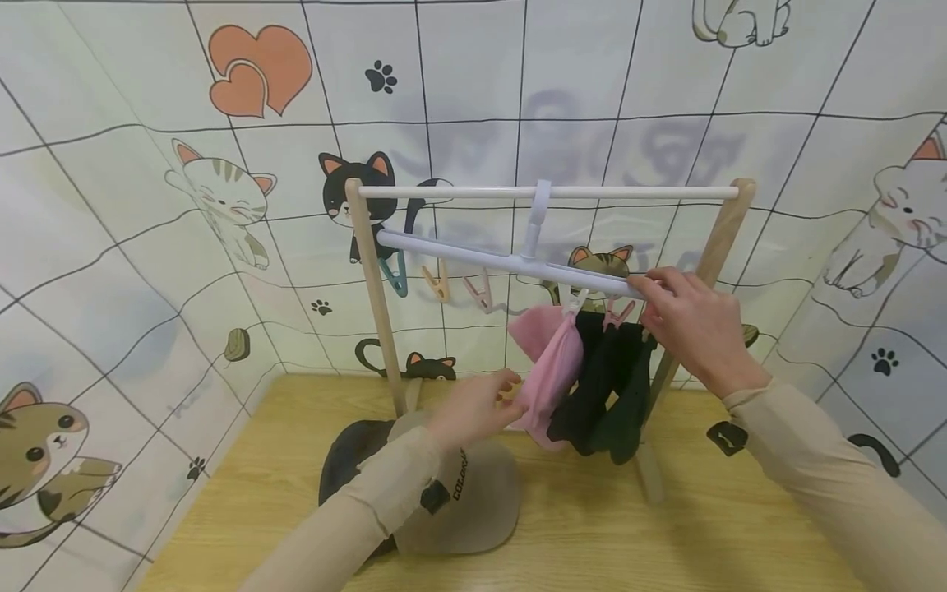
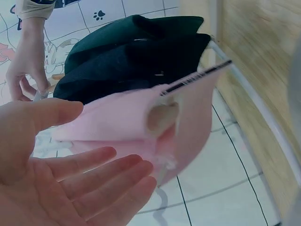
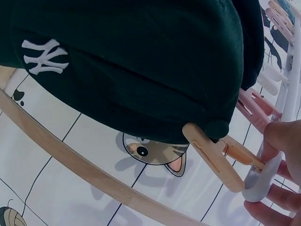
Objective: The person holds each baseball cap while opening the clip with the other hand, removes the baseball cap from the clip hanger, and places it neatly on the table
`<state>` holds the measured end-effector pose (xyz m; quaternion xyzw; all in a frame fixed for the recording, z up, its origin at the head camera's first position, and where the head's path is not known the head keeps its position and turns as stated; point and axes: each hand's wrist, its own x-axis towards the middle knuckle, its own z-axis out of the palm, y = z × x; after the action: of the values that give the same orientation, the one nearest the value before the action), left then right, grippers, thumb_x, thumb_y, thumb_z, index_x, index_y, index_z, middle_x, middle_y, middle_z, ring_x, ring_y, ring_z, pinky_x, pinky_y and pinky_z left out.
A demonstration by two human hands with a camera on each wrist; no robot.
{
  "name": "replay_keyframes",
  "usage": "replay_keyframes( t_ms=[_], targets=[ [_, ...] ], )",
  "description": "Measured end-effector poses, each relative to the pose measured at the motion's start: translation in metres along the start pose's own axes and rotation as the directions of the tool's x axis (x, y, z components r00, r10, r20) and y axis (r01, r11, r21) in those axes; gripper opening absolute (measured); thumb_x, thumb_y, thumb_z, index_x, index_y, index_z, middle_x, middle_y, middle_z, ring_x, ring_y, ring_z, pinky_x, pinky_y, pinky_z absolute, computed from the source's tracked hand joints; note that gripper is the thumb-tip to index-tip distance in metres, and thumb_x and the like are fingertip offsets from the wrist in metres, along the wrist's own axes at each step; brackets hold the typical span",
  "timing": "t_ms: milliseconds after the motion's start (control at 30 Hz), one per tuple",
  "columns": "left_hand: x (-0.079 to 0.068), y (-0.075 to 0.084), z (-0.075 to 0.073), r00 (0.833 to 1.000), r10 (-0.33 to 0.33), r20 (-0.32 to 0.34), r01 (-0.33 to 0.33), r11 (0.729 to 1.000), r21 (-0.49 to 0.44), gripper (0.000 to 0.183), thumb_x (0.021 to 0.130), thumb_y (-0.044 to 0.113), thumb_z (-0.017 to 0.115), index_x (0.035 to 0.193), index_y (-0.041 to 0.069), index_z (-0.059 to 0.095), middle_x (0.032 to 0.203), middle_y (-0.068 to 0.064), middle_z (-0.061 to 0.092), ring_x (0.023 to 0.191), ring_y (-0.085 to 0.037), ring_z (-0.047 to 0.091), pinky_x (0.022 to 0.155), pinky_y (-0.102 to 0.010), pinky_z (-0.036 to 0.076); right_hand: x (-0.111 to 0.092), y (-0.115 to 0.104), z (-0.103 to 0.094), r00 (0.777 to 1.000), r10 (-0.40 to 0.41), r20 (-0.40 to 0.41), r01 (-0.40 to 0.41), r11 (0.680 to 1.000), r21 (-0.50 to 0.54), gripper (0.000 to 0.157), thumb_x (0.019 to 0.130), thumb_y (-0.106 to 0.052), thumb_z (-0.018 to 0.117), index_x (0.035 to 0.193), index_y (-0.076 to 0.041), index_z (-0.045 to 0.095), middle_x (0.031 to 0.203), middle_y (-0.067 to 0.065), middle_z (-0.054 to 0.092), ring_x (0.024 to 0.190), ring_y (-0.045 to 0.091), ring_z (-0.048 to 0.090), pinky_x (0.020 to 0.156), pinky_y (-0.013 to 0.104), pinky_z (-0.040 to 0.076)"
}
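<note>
A white hanger [image 1: 459, 252] hooks over the rack's top bar, sloping down to the right. My right hand [image 1: 695, 325] grips its right end, close to a peach clothespin [image 3: 214, 159]. That clothespin clips a dark green cap [image 3: 136, 75] with a white embroidered logo. Beside it hang a very dark cap [image 2: 122, 73] and a pink cap [image 1: 553, 374], under a pink clothespin [image 1: 617, 312] and a white clothespin [image 1: 575, 301]. My left hand [image 1: 473, 411] is next to the pink cap with fingers extended; whether they touch it is unclear.
The wooden rack [image 1: 373, 300] with its white top bar [image 1: 459, 192] stands on a wood-grain table [image 1: 244, 493]. A beige cap [image 1: 481, 501] and a dark cap [image 1: 355, 456] lie at its left foot. Teal [image 1: 396, 275], orange [image 1: 436, 284] and pink clothespins [image 1: 479, 291] hang from the hanger's left half.
</note>
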<state>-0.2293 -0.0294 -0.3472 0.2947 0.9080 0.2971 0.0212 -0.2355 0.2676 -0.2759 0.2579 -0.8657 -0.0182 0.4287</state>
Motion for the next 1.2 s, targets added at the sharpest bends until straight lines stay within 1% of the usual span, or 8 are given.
replay_keyframes(
  t_ms=[133,300,500,600,767,1000,1067,1200],
  targets=[
    [0.017,0.009,0.000,1.000,0.016,0.019,-0.016,0.999,-0.035,0.029,0.090,0.022,0.064,0.115,0.007,0.063,0.108,-0.006,0.069,0.096,-0.017,0.065,0.078,-0.029,0.051,0.001,0.002,-0.001,1.000,-0.008,-0.004,0.008,1.000,-0.007,0.051,0.067,0.002,0.081,0.114,-0.010,0.065,0.099,0.016,0.062,0.078,0.035,0.062,0.039,0.043,0.044],
    [0.034,0.019,0.000,0.999,0.039,0.004,-0.039,0.999,-0.031,0.018,0.088,0.021,0.066,0.101,0.009,0.062,0.101,-0.003,0.070,0.090,-0.015,0.065,0.075,-0.025,0.050,0.003,0.002,-0.003,1.000,-0.013,0.004,0.013,1.000,-0.006,0.050,0.068,0.003,0.080,0.114,-0.010,0.065,0.100,0.016,0.063,0.079,0.036,0.062,0.039,0.043,0.044],
    [0.053,0.026,-0.002,0.998,0.065,-0.006,-0.065,0.993,-0.096,0.026,0.090,0.022,0.068,0.110,0.005,0.062,0.101,-0.005,0.068,0.087,-0.015,0.062,0.077,-0.024,0.048,0.005,0.001,-0.003,1.000,-0.011,0.018,0.011,1.000,0.006,0.048,0.070,0.003,0.078,0.114,-0.010,0.064,0.101,0.016,0.063,0.080,0.035,0.062,0.041,0.045,0.046],
    [0.061,0.028,-0.004,0.997,0.073,-0.018,-0.074,0.987,-0.140,0.038,0.089,0.018,0.069,0.123,0.004,0.060,0.101,-0.005,0.068,0.087,-0.013,0.061,0.077,-0.021,0.048,0.005,0.000,-0.001,1.000,-0.006,0.024,0.006,1.000,0.009,0.048,0.070,0.002,0.079,0.115,-0.010,0.064,0.101,0.016,0.063,0.080,0.035,0.062,0.042,0.045,0.047],
    [0.070,0.033,-0.006,0.998,0.062,-0.020,-0.064,0.990,-0.128,0.056,0.087,0.015,0.071,0.138,0.003,0.050,0.102,-0.008,0.067,0.083,-0.014,0.058,0.075,-0.021,0.046,0.007,0.000,0.000,1.000,-0.002,0.016,0.002,1.000,0.003,0.048,0.071,0.002,0.078,0.115,-0.009,0.065,0.100,0.016,0.063,0.078,0.035,0.062,0.043,0.045,0.047],
    [0.074,0.033,-0.005,0.998,0.050,-0.024,-0.052,0.993,-0.104,0.046,0.086,0.002,0.065,0.131,0.002,0.055,0.098,-0.010,0.065,0.079,-0.017,0.055,0.073,-0.024,0.045,0.008,0.000,-0.001,1.000,0.001,0.020,-0.001,1.000,0.000,0.047,0.071,0.002,0.077,0.115,-0.010,0.065,0.100,0.016,0.063,0.076,0.034,0.061,0.043,0.044,0.047],
    [0.075,0.031,-0.006,0.998,0.056,-0.024,-0.059,0.990,-0.124,0.046,0.086,-0.001,0.065,0.130,0.002,0.056,0.105,-0.010,0.064,0.081,-0.017,0.054,0.073,-0.024,0.044,0.009,0.000,0.000,1.000,0.004,0.024,-0.004,1.000,-0.001,0.047,0.072,0.002,0.077,0.115,-0.009,0.065,0.100,0.016,0.063,0.076,0.034,0.061,0.043,0.044,0.047],
    [0.073,0.027,-0.012,0.998,0.060,0.006,-0.057,0.976,-0.210,0.056,0.086,-0.006,0.062,0.139,0.006,0.051,0.133,-0.007,0.056,0.095,-0.017,0.053,0.081,-0.023,0.042,0.008,0.002,0.000,0.999,0.014,0.034,-0.014,1.000,-0.004,0.047,0.072,0.002,0.076,0.116,-0.009,0.064,0.101,0.017,0.063,0.077,0.035,0.061,0.044,0.045,0.048]
  ],
)
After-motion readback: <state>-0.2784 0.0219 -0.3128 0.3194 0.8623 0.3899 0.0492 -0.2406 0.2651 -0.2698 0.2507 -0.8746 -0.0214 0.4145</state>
